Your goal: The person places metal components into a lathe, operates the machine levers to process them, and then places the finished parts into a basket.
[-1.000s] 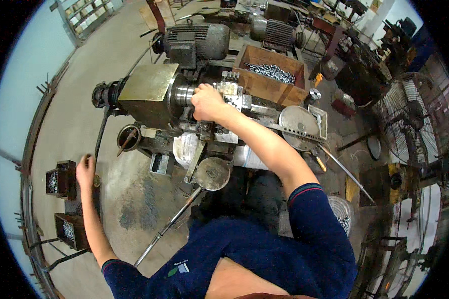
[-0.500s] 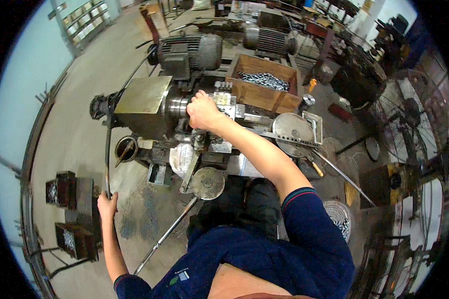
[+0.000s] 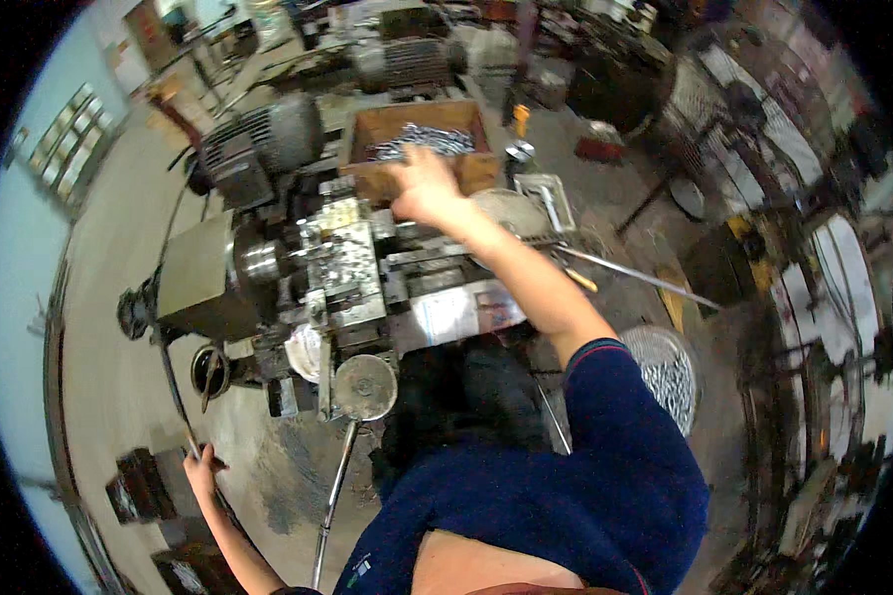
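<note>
My left hand is closed round the lower end of a long dark lever, which runs up to the left end of a small lathe-like machine. My right hand is over the near wall of a wooden box, its fingers apart and somewhat blurred, with nothing seen in them. Many small shiny metal pieces lie inside the box. Left of that hand are the machine's bright spindle chuck and its metal tool slide, strewn with shavings.
A round-plated handle with a long rod stands before the machine. At the right, a round basket holds more metal pieces. Dark bins stand on the floor at the lower left. An electric motor sits behind the machine.
My right hand has left the chuck and moved right to the wooden box, its fingers spreading. My left hand remains on the lever. The whole view has turned to the right.
</note>
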A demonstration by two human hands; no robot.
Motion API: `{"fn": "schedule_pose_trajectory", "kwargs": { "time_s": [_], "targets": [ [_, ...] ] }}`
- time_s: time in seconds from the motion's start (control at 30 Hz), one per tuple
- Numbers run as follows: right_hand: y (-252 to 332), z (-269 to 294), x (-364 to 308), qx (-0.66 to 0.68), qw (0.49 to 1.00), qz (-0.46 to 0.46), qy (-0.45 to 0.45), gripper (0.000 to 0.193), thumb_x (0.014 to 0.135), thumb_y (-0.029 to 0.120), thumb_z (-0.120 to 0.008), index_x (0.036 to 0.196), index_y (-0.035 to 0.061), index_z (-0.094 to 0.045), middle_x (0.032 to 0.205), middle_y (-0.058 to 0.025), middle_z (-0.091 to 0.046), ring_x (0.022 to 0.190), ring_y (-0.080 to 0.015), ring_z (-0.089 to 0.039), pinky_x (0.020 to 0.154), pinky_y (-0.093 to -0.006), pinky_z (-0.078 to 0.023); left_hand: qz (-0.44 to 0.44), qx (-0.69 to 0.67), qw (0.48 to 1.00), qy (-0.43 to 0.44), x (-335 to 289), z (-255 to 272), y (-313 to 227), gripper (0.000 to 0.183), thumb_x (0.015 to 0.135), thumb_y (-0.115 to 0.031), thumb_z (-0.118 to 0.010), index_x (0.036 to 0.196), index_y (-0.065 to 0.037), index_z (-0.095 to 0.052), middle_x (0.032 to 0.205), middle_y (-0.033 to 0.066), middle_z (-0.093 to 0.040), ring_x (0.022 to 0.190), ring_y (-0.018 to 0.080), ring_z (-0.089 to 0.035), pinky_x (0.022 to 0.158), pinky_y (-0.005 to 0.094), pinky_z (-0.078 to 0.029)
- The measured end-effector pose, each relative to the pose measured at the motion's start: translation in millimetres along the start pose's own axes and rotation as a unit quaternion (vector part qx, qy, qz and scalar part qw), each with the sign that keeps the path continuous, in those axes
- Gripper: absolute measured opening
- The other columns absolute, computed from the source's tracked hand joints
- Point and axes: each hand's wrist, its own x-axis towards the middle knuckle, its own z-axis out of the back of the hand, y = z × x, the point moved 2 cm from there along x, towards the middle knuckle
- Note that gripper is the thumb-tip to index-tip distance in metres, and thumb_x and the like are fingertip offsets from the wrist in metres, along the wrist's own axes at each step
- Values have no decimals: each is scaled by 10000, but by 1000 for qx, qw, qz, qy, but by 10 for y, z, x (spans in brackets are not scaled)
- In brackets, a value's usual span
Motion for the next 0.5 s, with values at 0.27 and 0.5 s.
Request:
{"fn": "schedule_pose_trajectory", "kwargs": {
  "time_s": [0.27,0.5],
  "targets": [
    [241,-117,-2085,269,957,-98,43,414,555,175,-631,950,53,-614,1157,-178,-516,1037,-369,-498,854,-417,-440,33,26,998,-49,41,265,500,313,826,-285,-618,796,23,-565,595,84,-562,451,145,-503,448,291,-429],
    [-666,394,-4222,100,896,-414,124,429,553,280,-638,920,60,-664,1003,-158,-590,933,-323,-566,814,-389,-466,74,105,991,-41,199,105,244,368,813,-308,-626,814,59,-604,616,101,-583,462,161,-513,482,301,-456]
  ]
}}
